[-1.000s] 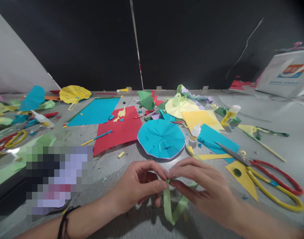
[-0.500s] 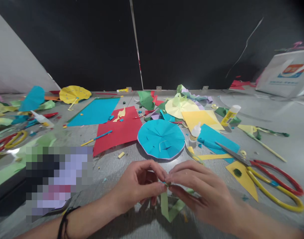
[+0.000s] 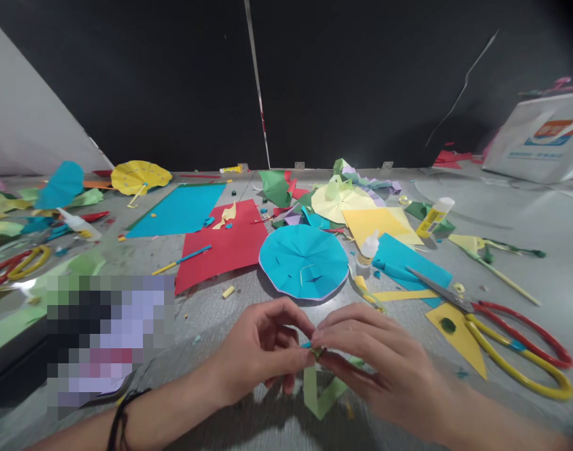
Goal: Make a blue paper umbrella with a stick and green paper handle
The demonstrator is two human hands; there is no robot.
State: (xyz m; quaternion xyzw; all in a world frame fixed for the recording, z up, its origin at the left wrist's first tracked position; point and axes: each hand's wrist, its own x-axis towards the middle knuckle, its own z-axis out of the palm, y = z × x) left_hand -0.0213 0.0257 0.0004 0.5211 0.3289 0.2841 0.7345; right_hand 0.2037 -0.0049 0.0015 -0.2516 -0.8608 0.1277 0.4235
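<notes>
My left hand (image 3: 267,344) and my right hand (image 3: 380,354) meet at the front centre, fingertips pinched together around one end of a light green paper strip (image 3: 311,391). A small blue bit (image 3: 306,345) shows between the fingertips; what it belongs to is mostly hidden. From the pinch the strip hangs down, bends sharply and runs back up behind my right fingers. Just beyond my hands lies a round, pleated blue paper disc (image 3: 304,260) with small slits in it. A white glue bottle (image 3: 368,249) stands at its right.
Scissors (image 3: 511,347) with red and yellow handles lie at right, blades on blue paper. A glue stick (image 3: 435,217) stands behind them. Red paper (image 3: 225,247), blue paper (image 3: 178,210) and a blue-yellow paper stick (image 3: 181,260) lie left. A white bag (image 3: 535,141) stands far right.
My fingertips have shifted slightly at the pinch, and more of the blue bit shows between them. The green strip hangs almost as before.
</notes>
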